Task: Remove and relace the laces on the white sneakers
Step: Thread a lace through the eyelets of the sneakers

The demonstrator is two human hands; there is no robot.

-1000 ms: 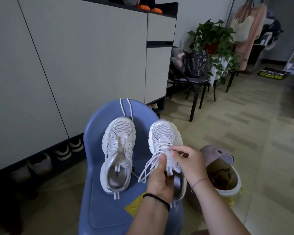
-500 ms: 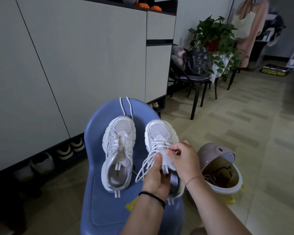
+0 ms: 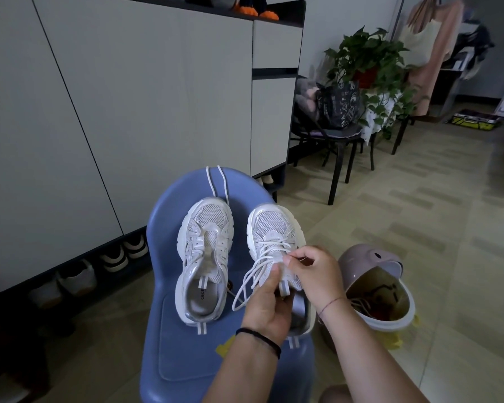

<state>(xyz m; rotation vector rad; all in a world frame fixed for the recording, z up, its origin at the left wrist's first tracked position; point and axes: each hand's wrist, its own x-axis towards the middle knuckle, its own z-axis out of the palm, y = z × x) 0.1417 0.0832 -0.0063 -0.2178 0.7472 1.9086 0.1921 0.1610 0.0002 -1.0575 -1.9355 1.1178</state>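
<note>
We hold the laced sneaker [image 3: 271, 228] at the right edge of a blue chair [image 3: 186, 359]. Our left hand [image 3: 266, 309] grips it at the tongue, thumb pressed on top. The fingers [image 3: 296, 257] of our right hand [image 3: 314, 274] pinch its lace [image 3: 253, 277] by the upper eyelets, and slack loops spill toward the chair's middle. The unlaced sneaker [image 3: 207, 251] stands just beside it, nearer the left edge, toe toward the chair's back, where a loose lace [image 3: 216, 181] drapes over the rim. A pink bin [image 3: 370, 263] sits on the floor, right.
</note>
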